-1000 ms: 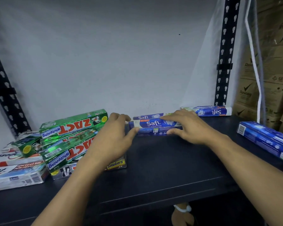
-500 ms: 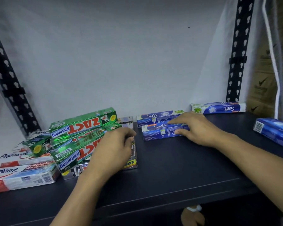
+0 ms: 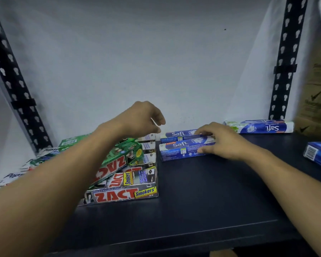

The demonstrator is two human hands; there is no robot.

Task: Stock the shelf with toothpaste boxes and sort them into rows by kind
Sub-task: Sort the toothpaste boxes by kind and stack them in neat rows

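Head view: left hand [image 3: 145,117] raised above green ZACT cardboard boxes [image 3: 119,160], fingers [image 3: 159,121] loosely curled, empty; right hand [image 3: 224,141] low, pinching near blue Safi cardboard toothpaste box [image 3: 178,150], midway along black shelf [image 3: 211,201].

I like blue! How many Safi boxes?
3: front Safi box under the right hand, rear Safi box behind it, third Safi box back right. Rightmost blue box may be another.

Your shelf [image 3: 202,201] reads dark navy. Safi boxes [image 3: 182,151]: blue, white lettering. Zact boxes [image 3: 117,162]: green, red letters edged white. Smokers boxes [image 3: 119,195]: silver, red letters, yellow label. Uprights [image 3: 285,67]: black, pale keyhole slots.
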